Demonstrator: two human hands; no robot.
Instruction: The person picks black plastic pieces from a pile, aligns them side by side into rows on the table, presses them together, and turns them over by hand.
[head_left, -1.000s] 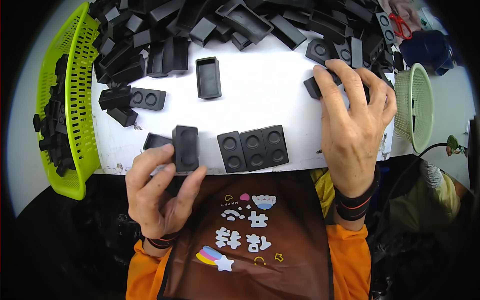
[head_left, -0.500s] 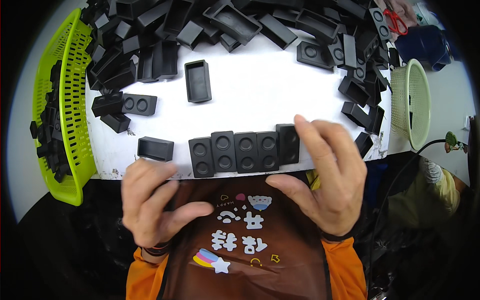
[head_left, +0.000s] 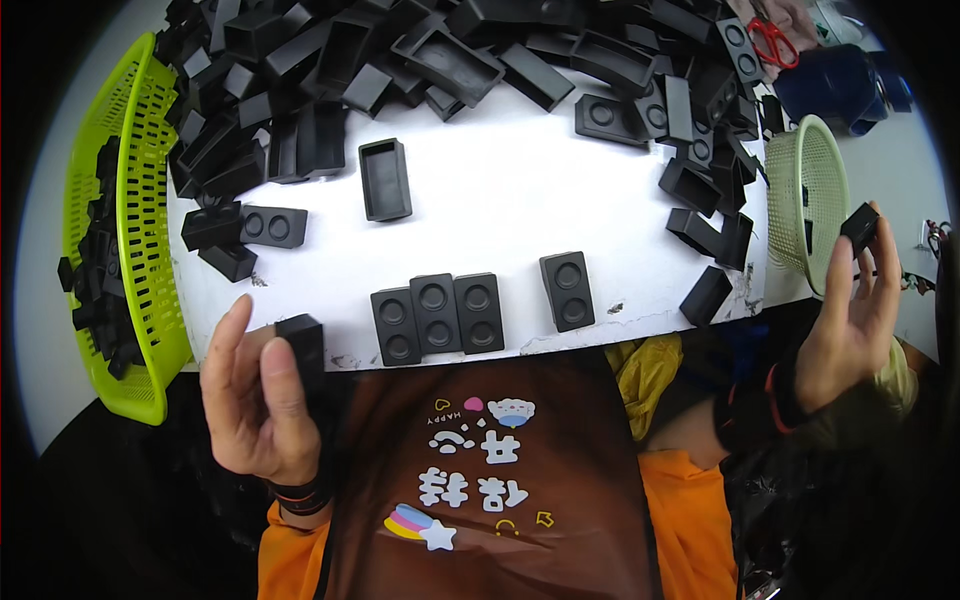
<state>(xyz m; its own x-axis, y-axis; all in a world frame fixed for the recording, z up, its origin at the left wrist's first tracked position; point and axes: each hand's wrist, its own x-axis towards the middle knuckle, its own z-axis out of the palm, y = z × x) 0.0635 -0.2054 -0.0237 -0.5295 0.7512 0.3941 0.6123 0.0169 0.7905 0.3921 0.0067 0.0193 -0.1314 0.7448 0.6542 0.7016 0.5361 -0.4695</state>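
My left hand (head_left: 260, 400) is at the table's near left edge, index finger raised and thumb against a small black rectangular box (head_left: 303, 345); the box stands tilted beside the thumb, its lower part past the edge. Out to the right, my right hand (head_left: 850, 320) pinches another black box (head_left: 860, 228) by its end, beside the pale green basket (head_left: 840, 200). Along the front of the white tabletop (head_left: 480, 220) stand three black boxes (head_left: 436, 312) side by side, each with two round recesses facing up. A fourth box (head_left: 567, 291) stands apart to their right.
A heap of black boxes (head_left: 450, 60) covers the far side, and others lie along both sides. One open box (head_left: 385, 180) lies mid-table. A bright green basket (head_left: 150, 250) with black pieces is at left. Red scissors (head_left: 772, 45) and a dark blue container (head_left: 840, 88) are at far right.
My right hand has moved from the row out to the right with one box, leaving a gap in the row. Near my left hand, the box has gone from lying flat to tilted.
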